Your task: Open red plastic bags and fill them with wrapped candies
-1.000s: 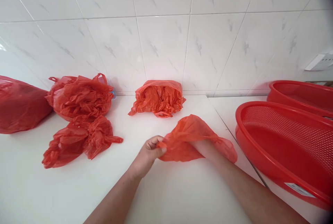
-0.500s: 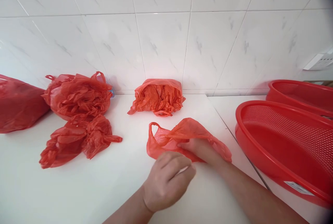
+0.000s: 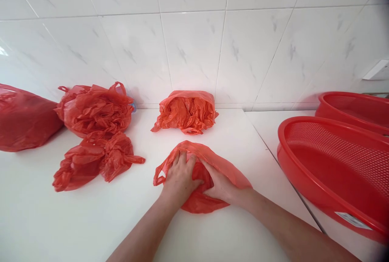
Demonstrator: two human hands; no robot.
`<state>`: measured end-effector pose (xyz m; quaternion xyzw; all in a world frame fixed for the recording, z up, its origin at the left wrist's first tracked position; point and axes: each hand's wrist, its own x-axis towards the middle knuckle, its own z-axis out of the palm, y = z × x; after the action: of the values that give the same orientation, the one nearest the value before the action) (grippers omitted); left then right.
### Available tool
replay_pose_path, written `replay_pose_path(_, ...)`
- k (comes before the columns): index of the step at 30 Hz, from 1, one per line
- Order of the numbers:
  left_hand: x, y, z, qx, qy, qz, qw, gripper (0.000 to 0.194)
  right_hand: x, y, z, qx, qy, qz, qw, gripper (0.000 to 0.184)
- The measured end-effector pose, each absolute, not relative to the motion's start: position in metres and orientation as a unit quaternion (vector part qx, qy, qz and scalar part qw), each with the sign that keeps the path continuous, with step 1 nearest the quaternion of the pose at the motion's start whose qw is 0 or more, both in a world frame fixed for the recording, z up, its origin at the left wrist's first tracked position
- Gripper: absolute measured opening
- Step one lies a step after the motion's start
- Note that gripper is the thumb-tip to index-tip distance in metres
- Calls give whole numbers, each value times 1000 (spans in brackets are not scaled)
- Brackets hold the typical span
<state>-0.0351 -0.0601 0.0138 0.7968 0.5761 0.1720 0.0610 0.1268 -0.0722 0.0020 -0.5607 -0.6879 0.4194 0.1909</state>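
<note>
A thin red plastic bag (image 3: 226,164) lies on the white counter (image 3: 60,221) in front of me. My left hand (image 3: 179,177) rests flat on top of it, fingers stretched out and pressing down. My right hand (image 3: 220,185) reaches into the bag's opening from the right, its fingertips hidden under the plastic and against my left hand. The bag's handle loop (image 3: 158,175) sticks out to the left.
A stack of red bags (image 3: 185,112) sits against the tiled wall. Crumpled red bags (image 3: 94,108) and knotted ones (image 3: 91,160) lie at the left, a full red bag (image 3: 24,118) at the far left. Two red mesh baskets (image 3: 334,164) stand at the right.
My left hand let go of the bag's edge, lifted back, then came down flat on the bag. The bag shifted left and got flattened; my right hand stayed inside it.
</note>
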Motion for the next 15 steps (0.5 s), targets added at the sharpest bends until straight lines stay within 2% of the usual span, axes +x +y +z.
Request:
replay_pose_path(2, -38, -57, 14, 795, 582, 158, 70, 59, 135, -70, 6, -563, -670, 452, 175, 92)
replay_pose_path(4, -42, -54, 13, 799, 578, 144, 84, 68, 147, -64, 8, -571, -650, 460, 199, 87)
replay_pose_path(8, -52, -52, 12, 804, 563, 117, 151, 86, 174, -41, 5, -559, -598, 492, 297, 60)
replay_pose_path(11, -57, -54, 11, 802, 552, 97, 206, 85, 189, -25, 2, -499, -536, 577, 360, 42)
replay_pose_path(15, -61, -56, 10, 801, 544, 78, 237, 80, 204, -17, 3, -416, -457, 693, 371, 38)
